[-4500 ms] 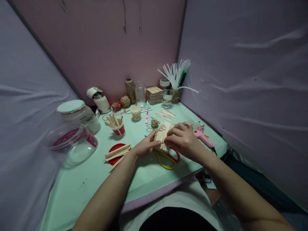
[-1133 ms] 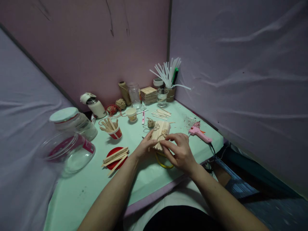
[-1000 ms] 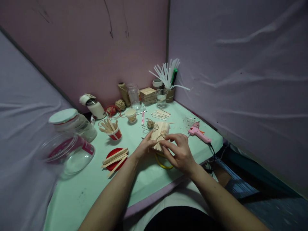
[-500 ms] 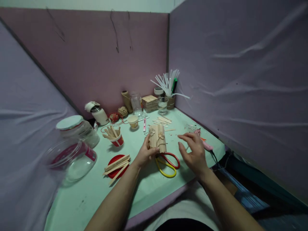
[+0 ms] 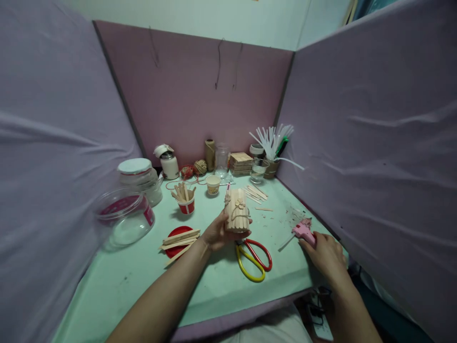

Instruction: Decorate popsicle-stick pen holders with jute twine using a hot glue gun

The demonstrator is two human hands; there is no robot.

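My left hand (image 5: 218,232) is wrapped round a small holder covered in wooden craft sticks (image 5: 237,212), with twine and little wooden pieces tied on its front. The holder is upright, just above the table. At the right, the fingers of my right hand (image 5: 326,252) close round the handle of a pink glue gun (image 5: 303,230), which lies on the table with a glue stick jutting toward the left. Scissors with one red and one yellow handle (image 5: 257,259) lie between my hands, their blades partly hidden below the holder.
A red lid (image 5: 173,251) bears craft sticks; a red-and-white cup (image 5: 186,206) holds more. Clear plastic tubs (image 5: 123,224) stand at left. Along the back are twine balls (image 5: 200,166), a glass jar (image 5: 222,162), a water cup (image 5: 258,170) and white glue sticks (image 5: 273,140). Thin sticks (image 5: 255,193) lie nearby.
My right hand has moved right and down from beside the holder and taken hold of the glue gun. My left hand has turned the holder more upright. The view has swung left.
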